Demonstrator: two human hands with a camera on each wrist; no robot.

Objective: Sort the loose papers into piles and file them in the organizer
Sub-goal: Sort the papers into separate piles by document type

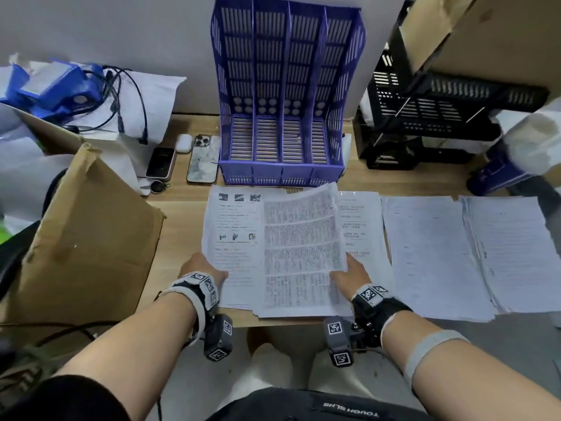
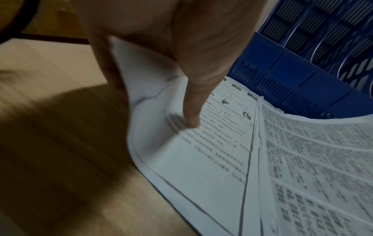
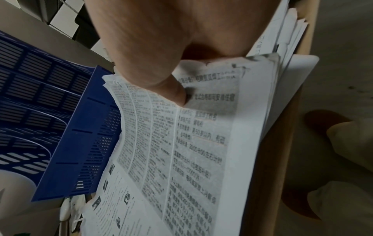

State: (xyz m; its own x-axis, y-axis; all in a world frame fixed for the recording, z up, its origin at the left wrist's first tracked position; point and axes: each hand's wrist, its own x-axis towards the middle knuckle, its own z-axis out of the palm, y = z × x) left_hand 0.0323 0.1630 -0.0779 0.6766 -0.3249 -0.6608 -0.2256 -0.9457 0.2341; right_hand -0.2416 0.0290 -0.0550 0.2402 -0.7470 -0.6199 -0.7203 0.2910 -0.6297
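A light wood-grain worktop (image 1: 182,214) stands against a plain pale grey wall (image 1: 106,28). Left of the worktop's near edge leans a brown cardboard sheet (image 1: 91,238). Below that edge lies a grey floor (image 1: 516,344). Even, soft light falls across the worktop.

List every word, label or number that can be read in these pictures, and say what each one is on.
"TOUGH SLHS", seen upside down, uncertain: on the black garment at the person's waist.
Dense printed text on the papers that the left hand and right hand hold: too blurred to read.
Text on the paper piles to the right: too faint to read.
Square coded markers on the wrist bands: patterns, no words.
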